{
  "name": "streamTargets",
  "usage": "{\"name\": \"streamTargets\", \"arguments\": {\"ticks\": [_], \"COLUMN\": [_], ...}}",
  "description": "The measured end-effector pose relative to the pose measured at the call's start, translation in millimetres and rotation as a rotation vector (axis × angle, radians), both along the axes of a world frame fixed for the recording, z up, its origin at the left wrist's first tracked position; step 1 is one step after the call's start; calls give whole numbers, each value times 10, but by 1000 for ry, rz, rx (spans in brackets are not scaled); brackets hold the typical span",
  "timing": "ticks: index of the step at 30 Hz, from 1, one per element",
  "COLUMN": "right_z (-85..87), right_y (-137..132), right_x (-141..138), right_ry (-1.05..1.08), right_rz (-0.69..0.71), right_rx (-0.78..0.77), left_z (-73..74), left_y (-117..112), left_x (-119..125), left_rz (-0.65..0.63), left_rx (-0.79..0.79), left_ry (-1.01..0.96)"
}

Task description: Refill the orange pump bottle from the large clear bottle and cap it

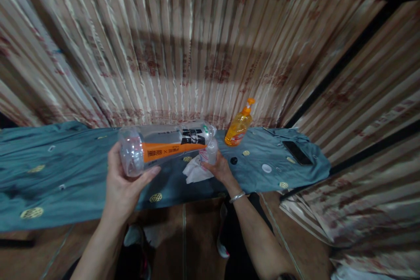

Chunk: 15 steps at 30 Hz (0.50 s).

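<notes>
My left hand (126, 179) is wrapped round the base of a large clear plastic bottle (164, 142) with an orange and black label. The bottle lies nearly level in the air, its neck pointing right. My right hand (218, 166) grips a smaller clear bottle (209, 153), whose top meets the big bottle's mouth. Any liquid between them is too faint to make out. A crumpled white tissue (197, 171) lies just below the small bottle. Right of my right hand are a black cap (233, 160) and a white cap (267, 168) on the cloth.
A pump bottle of orange-yellow liquid (239, 127) stands at the back of the narrow table with its teal patterned cloth (82, 175). A black phone (297, 153) lies at the right end. A pleated curtain (183, 43) hangs right behind; a dark frame bar (341, 68) slants at the right.
</notes>
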State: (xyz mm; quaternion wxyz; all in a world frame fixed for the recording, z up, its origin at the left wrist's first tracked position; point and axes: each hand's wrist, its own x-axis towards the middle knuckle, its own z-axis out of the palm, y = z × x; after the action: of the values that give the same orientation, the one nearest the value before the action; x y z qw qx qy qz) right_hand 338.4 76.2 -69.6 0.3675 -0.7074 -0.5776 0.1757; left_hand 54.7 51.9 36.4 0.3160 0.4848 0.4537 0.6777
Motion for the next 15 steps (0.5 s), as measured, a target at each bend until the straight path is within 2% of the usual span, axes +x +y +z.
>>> {"name": "streamTargets", "arguments": {"ticks": [10,15], "right_z": [-32,-21], "right_y": [12,11], "right_x": [18,13], "right_ry": [11,37], "right_rz": [17,18], "right_rx": [22,19], "left_z": [50,85], "left_y": [26,51], "left_x": [-16,-16], "left_rz": [-42,-16], "left_rx": [-53,-84], "left_ry": [-24,-6]}}
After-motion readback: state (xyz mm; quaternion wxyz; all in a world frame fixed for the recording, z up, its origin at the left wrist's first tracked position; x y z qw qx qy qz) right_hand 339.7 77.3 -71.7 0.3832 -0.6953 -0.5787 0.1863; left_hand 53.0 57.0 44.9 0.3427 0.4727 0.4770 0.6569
